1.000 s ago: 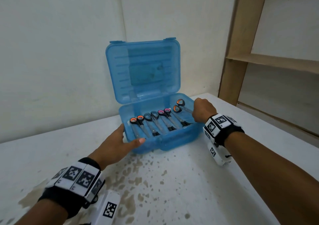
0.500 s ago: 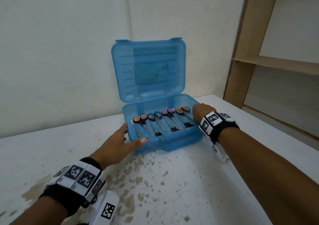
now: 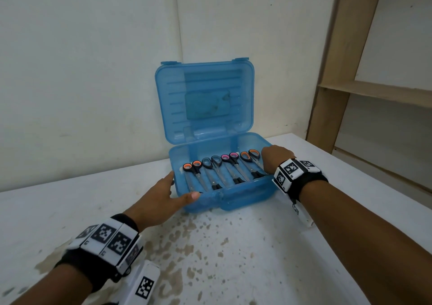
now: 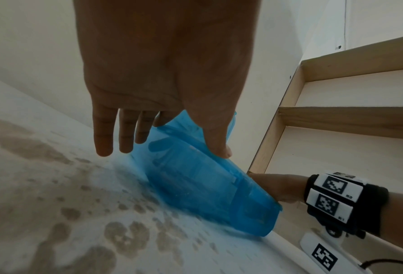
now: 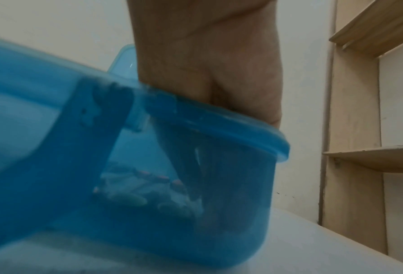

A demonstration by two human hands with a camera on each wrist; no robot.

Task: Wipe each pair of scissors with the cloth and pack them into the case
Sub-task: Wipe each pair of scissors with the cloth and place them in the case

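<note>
Open blue case (image 3: 233,194), four scissors (image 3: 224,170) inside, left hand (image 3: 163,199) flat, right hand (image 3: 275,158) seemingly gripping rim

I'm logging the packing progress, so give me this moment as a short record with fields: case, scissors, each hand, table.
case: blue plastic case, lid standing open, on the table
scissors: four pairs side by side in the case, handles toward the lid
left hand: left hand rests on the case's near left corner, fingers straight
right hand: right hand at the case's right wall, reaching inside; fingers hidden
table: white table with brown stains
cloth: not visible
</note>
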